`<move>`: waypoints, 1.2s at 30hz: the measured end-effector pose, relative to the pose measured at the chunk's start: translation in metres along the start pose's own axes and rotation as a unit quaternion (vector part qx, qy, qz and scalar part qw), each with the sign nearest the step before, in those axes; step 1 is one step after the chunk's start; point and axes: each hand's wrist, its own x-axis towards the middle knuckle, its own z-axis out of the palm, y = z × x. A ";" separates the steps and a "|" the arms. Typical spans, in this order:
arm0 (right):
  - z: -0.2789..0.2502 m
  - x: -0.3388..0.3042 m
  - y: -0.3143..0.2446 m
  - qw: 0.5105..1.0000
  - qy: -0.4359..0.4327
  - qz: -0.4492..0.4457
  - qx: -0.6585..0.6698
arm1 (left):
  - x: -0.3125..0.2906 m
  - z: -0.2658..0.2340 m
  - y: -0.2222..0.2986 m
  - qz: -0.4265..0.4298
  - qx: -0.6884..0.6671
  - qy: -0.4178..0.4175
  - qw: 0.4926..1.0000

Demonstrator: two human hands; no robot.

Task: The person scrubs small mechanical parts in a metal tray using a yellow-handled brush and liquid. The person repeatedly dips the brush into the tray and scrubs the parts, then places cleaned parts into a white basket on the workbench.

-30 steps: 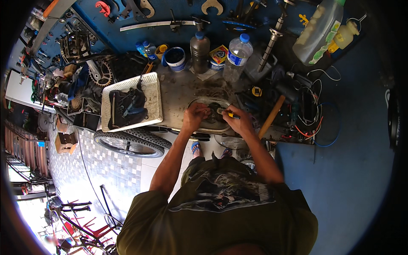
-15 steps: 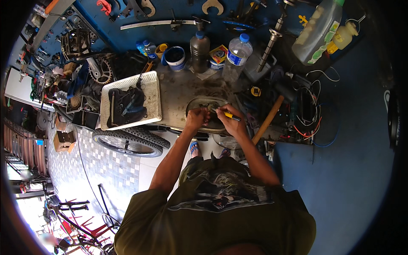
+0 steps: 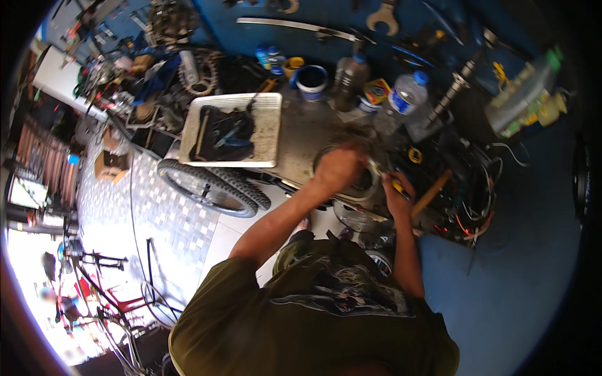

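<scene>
The right hand (image 3: 397, 202) moved out, curled round a tool (image 3: 402, 190) aimed at the blurry left hand (image 3: 340, 169) — whose grip nobody can tell.

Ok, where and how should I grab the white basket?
Probably by its left and right rims together, coming from the near side: the basket is wide, open-topped and loaded with tools, so holding both sides should keep it level.

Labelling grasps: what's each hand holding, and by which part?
Right hand: a yellow-and-black tool, held by its handle. Left hand: fingers blurred, can't tell whether it holds anything.
</scene>
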 end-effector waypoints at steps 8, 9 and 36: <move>0.003 -0.015 -0.006 0.999 -0.031 0.003 -0.039 | -0.014 0.054 -0.060 -0.150 -0.014 -0.116 0.982; 0.001 -0.016 -0.004 0.998 -0.034 0.017 -0.041 | -0.013 0.048 -0.062 -0.145 -0.013 -0.060 0.987; 0.005 -0.016 -0.026 0.995 -0.029 -0.057 -0.078 | -0.011 -0.010 -0.116 -0.021 0.036 -0.098 0.994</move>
